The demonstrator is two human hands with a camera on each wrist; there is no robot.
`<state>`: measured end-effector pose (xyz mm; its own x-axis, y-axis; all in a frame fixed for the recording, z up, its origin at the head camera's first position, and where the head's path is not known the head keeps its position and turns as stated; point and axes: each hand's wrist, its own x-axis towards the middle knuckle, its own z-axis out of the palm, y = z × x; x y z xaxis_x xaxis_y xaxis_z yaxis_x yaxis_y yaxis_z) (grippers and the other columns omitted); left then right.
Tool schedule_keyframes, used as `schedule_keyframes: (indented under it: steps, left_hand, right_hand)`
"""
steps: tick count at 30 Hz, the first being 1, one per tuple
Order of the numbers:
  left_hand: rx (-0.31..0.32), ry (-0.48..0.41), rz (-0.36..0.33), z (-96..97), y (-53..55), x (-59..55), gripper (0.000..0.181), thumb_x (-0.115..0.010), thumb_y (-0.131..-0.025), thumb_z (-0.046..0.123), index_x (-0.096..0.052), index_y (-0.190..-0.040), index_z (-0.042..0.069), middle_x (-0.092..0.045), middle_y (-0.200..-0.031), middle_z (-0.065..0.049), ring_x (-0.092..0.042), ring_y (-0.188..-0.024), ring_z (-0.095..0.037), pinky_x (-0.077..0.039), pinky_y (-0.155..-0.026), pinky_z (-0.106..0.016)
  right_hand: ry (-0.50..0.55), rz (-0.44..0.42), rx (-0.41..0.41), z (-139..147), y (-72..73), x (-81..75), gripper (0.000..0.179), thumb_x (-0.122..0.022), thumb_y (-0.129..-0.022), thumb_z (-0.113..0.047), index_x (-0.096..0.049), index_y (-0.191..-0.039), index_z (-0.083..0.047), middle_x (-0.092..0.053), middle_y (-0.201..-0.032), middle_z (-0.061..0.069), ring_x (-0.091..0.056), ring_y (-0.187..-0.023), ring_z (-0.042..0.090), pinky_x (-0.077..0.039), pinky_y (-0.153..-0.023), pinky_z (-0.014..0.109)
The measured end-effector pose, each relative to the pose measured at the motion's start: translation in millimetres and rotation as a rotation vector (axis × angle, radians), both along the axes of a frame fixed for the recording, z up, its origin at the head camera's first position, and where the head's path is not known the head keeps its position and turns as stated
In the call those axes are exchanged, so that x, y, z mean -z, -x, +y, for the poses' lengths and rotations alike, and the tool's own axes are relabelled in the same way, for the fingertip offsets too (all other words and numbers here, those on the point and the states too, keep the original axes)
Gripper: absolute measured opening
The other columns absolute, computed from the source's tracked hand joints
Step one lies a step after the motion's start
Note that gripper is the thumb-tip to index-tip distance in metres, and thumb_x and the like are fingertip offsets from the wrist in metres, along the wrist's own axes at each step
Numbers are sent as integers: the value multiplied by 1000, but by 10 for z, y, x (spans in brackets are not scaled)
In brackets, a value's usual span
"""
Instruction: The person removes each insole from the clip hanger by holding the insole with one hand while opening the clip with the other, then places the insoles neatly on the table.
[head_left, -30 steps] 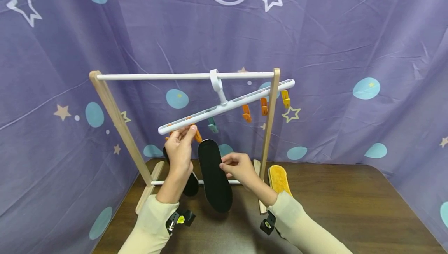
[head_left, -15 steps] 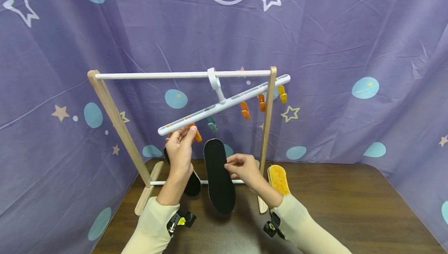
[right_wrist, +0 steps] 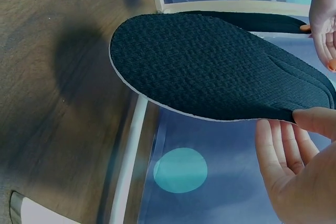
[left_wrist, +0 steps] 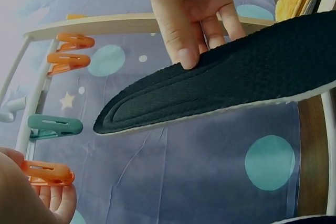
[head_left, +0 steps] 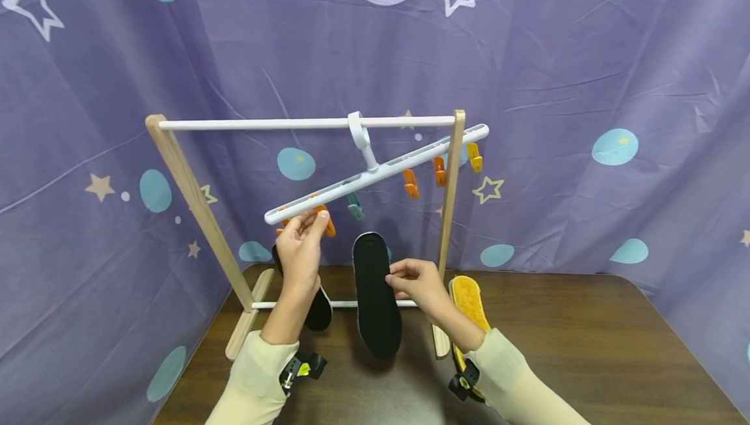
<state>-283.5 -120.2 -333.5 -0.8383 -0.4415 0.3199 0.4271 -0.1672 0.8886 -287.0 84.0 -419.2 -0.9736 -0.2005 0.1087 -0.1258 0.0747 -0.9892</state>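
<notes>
My right hand point(head_left: 418, 287) pinches a black insole point(head_left: 377, 301) by its side edge, thumb on the dark face and fingers behind. The insole is nearly upright below the white clip hanger point(head_left: 336, 192), apart from it. At the hanger's lowered left end, my left hand point(head_left: 301, 252) pinches an orange clip point(left_wrist: 48, 173) between thumb and fingers. The left wrist view shows a gap between that clip and the insole's narrower end. Another black insole point(head_left: 318, 311) hangs behind my left forearm, partly hidden. A green clip point(head_left: 355, 206) hangs right of my left hand.
The hanger hooks over the top bar point(head_left: 252, 124) of a wooden-legged rack and tilts up to the right. More orange clips point(head_left: 411, 184) and a yellow clip point(head_left: 474, 157) hang there. A yellow fuzzy insole point(head_left: 469, 301) lies on the brown table point(head_left: 586, 340), right of the rack.
My right hand has moved rightward with the black insole, widening the gap to my left hand. My left hand stays at the orange clip, and the hanger's right end has risen slightly.
</notes>
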Motion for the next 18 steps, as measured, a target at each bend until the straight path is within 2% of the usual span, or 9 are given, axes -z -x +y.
schedule_keyframes:
  steps: [6, 11, 18]
  left_hand:
    - [-6, -4, -7, -44, -22, -1, 28, -69, -94, 4, -68, -117, -12, -69, -89, 6, -66, -82, -4, -54, -74, -15]
    - [-7, 5, 0, -59, -44, -16, 30, -71, -93, 5, -67, -118, -12, -68, -92, 2, -66, -83, -4, -55, -74, -14]
    - [-39, 28, 5, -87, -32, -28, 29, -72, -92, 4, -68, -116, -12, -67, -95, 1, -66, -83, -4, -55, -74, -13]
  right_hand:
    - [-5, -11, -4, 37, -8, 30, 23, -73, -90, -3, -69, -107, 12, -73, -84, 6, -68, -70, 10, -64, -67, 32]
    - [15, -12, 21, 66, -8, 35, 22, -73, -90, -1, -69, -107, 12, -71, -82, 3, -67, -69, 9, -62, -64, 26]
    - [7, -6, 29, 113, -24, 10, 23, -73, -90, 0, -68, -107, 13, -71, -82, 3, -66, -69, 10, -61, -63, 25]
